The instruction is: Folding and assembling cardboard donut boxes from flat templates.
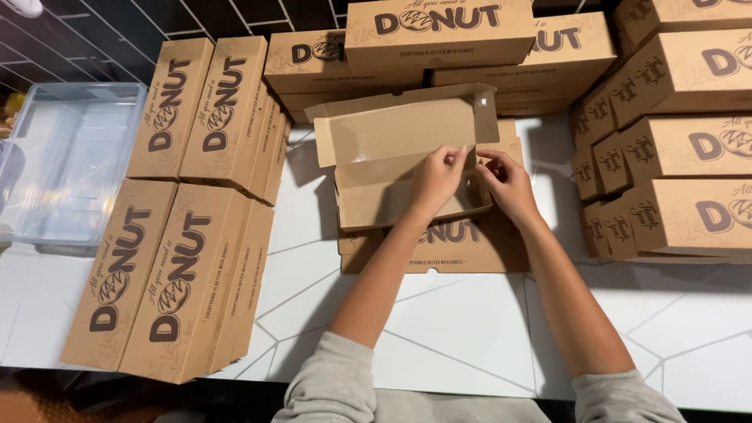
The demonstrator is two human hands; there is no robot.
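Head view: at frame centre, the left hand (pixel 435 178) and right hand (pixel 507 184) both pinch the right end flap of a half-folded cardboard box (pixel 407 157). Finished boxes (pixel 188 196) are stacked around; its lid remains open.

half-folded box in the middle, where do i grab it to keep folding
Probably the right end flap of the open box, where both hands, left and right, already pinch. Come from the near side with fingers over the thin upright cardboard edge; the far lid panel stands open and offers no firm hold.
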